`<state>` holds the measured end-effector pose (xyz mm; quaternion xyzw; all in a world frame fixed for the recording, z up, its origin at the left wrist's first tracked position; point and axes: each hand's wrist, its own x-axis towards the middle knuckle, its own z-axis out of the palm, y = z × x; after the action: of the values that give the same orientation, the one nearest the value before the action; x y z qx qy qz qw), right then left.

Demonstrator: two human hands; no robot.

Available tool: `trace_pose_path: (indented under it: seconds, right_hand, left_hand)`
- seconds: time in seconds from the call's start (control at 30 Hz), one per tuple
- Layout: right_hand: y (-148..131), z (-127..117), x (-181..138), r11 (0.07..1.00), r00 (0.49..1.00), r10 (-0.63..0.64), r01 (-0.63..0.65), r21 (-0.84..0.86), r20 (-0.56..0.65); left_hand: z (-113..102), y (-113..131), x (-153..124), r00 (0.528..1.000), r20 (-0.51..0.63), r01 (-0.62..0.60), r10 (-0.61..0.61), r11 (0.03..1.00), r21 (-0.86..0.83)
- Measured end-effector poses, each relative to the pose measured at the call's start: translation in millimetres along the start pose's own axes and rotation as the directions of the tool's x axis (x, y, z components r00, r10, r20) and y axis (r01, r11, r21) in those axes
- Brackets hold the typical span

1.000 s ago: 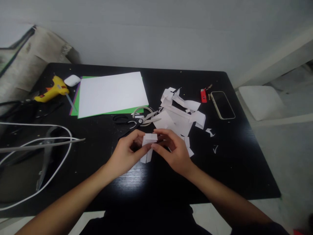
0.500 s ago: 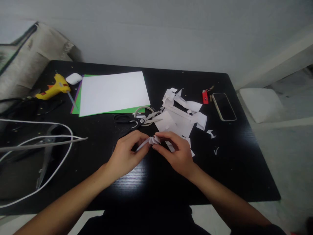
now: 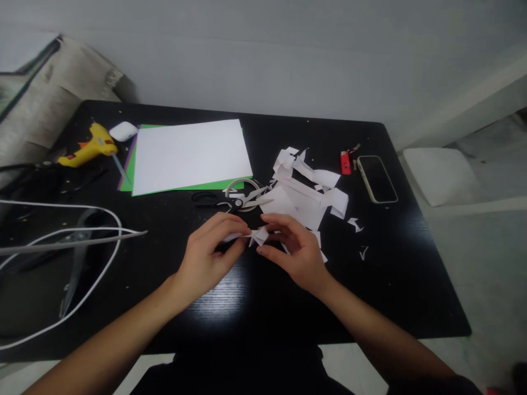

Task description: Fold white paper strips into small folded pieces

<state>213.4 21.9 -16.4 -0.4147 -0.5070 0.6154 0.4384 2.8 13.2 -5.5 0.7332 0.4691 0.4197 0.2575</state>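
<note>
A small strip of folded white paper (image 3: 259, 236) is held above the front middle of the black table. My left hand (image 3: 214, 249) pinches its left part between thumb and fingers. The paper's pleated end sticks out to the right, toward my right hand (image 3: 297, 252). There the thumb and index finger stand apart around the pleats; whether the curled fingers behind touch the paper is hidden. Just beyond the hands, black-handled scissors (image 3: 237, 203) lie with blades spread over a roll of tape (image 3: 247, 182). White paper scraps (image 3: 307, 200) lie beside the blades.
White sheets (image 3: 191, 153) top a stack of coloured paper at the back left. Left of it are a yellow glue gun (image 3: 93, 147) and a white case (image 3: 123, 131). White cable (image 3: 120, 247) loops across the left side. A red lighter (image 3: 345, 163) and phone (image 3: 376, 179) lie right.
My right thumb and index finger have spread apart around the pleated end. My left hand has shifted slightly left and up, and the folded paper has turned flatter.
</note>
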Motion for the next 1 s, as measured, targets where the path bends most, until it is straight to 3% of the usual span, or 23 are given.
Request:
trace_pose_path:
  seconds: [0.1,0.2,0.37,0.53,0.73,0.87,0.93,1.0]
  right_hand:
    - [-0.5,-2.8,1.5,0.977,0.992,0.108,-0.118,0.175,0.068]
    - [-2.5,-3.8,3.7,0.896,0.958,0.244,-0.281,0.344,0.149]
    - [-5.8,-1.5,6.5,0.751,0.874,0.418,-0.485,0.447,0.246]
    - [-3.2,-1.0,7.8,0.719,0.849,0.484,-0.525,0.455,0.214]
    - [-0.4,0.4,8.7,0.742,0.867,0.473,-0.487,0.461,0.156]
    - [0.2,1.3,8.8,0.782,0.884,0.452,-0.455,0.426,0.115]
    - [0.3,1.7,8.8,0.797,0.892,0.442,-0.439,0.416,0.095]
    - [0.2,2.0,8.7,0.803,0.897,0.434,-0.426,0.418,0.08]
  left_hand:
    - [-1.7,0.3,-0.4,1.0,-0.024,-0.012,0.012,1.0,0.015]
    - [-2.8,1.4,-0.2,0.999,-0.048,-0.018,0.019,1.0,0.019]
    - [-2.1,0.9,-0.9,0.997,-0.054,-0.06,0.062,0.998,0.028]
    - [-0.4,-3.7,-4.6,0.992,-0.038,-0.117,0.12,0.991,0.066]
    - [-0.7,-5.3,-5.6,0.986,-0.017,-0.162,0.166,0.979,0.125]
    - [1.3,-6.5,-4.5,0.996,-0.08,-0.035,0.046,0.991,0.125]
    - [4.6,-8.7,-5.2,0.989,-0.129,0.077,-0.076,0.997,0.006]
    - [8.3,-10.7,-6.6,0.972,-0.112,0.181,-0.208,0.96,-0.216]
